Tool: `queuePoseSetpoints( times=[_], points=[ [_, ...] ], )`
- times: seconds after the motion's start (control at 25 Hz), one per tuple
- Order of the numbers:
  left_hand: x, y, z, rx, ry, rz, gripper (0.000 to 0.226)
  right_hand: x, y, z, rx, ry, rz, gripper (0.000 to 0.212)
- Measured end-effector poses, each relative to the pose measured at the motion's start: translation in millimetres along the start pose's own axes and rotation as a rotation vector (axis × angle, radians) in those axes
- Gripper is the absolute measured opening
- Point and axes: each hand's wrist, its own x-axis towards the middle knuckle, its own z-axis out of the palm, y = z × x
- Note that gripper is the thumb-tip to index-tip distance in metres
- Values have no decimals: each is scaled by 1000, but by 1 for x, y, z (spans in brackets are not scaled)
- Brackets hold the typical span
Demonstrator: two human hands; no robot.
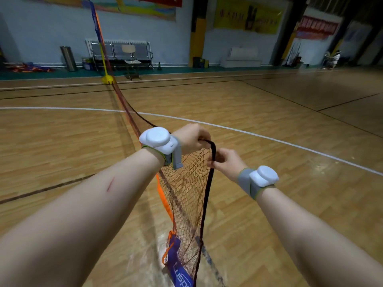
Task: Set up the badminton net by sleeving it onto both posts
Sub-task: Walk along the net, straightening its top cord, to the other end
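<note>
A dark mesh badminton net (186, 183) with a black edge band and an orange and purple sleeve hangs in front of me. My left hand (191, 138) grips the top of the black edge band. My right hand (224, 160) pinches the same band a little lower and to the right. The net trails away across the floor to the far post (101, 42), which stands upright on a yellow base (107, 79) with the net's other end on it. A grey pole (209, 259) lies on the floor beneath the net.
Wooden court floor (269, 112) with white and dark lines spreads all round. Against the far wall stand a metal bench (122, 51), a chair (130, 59), a steel bin (68, 58) and a pile of coloured cloth (29, 67). A person stands far right (333, 59).
</note>
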Motion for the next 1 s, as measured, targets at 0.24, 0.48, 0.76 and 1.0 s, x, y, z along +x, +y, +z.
queuePoseSetpoints(
  times=[0.24, 0.48, 0.76, 1.0],
  points=[
    [-8, 33, -25, -138, 250, -24, 13, -27, 39, 10, 110, -100, 107, 7],
    [-16, 24, -21, -104, 322, -172, 16, -36, 42, -19, 159, 86, 97, 3],
    [-7, 32, 13, 98, -75, -268, 61, -47, 7, -52, 158, 101, -45, 13],
    [3, 66, 26, 30, -89, -53, 24, -51, 4, -67, 65, 57, -99, 12]
  ],
)
